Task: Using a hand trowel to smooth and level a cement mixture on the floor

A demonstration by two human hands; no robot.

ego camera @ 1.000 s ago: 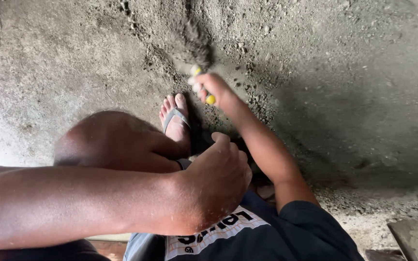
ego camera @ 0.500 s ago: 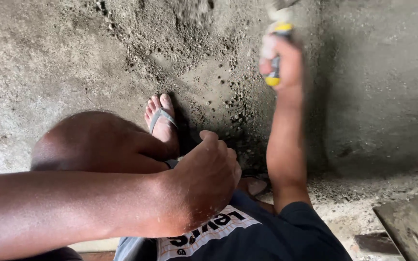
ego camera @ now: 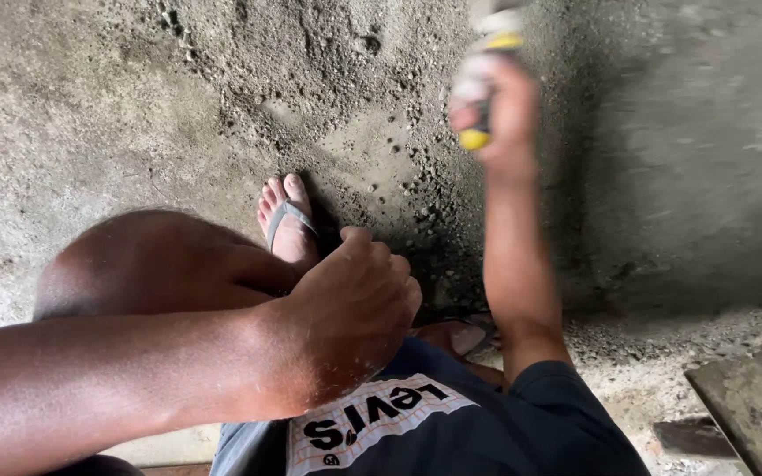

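Hand [ego camera: 500, 119], the right, grips one yellow-handled tool [ego camera: 478, 132].

Building or masonry work site, indoors or under cover. Indicated by: rough grey cement floor [ego camera: 90, 106] strewn with loose sand and gravel [ego camera: 310, 70]; unfinished cement wall [ego camera: 707, 150]; weathered wooden planks [ego camera: 751, 414] lying at the lower right.

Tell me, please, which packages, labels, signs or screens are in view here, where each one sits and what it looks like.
Printed patch on the dark shirt: a white, roughly rectangular print with black lettering, at the bottom centre of the view, just below the left hand.
No packages, signs or screens are in view.
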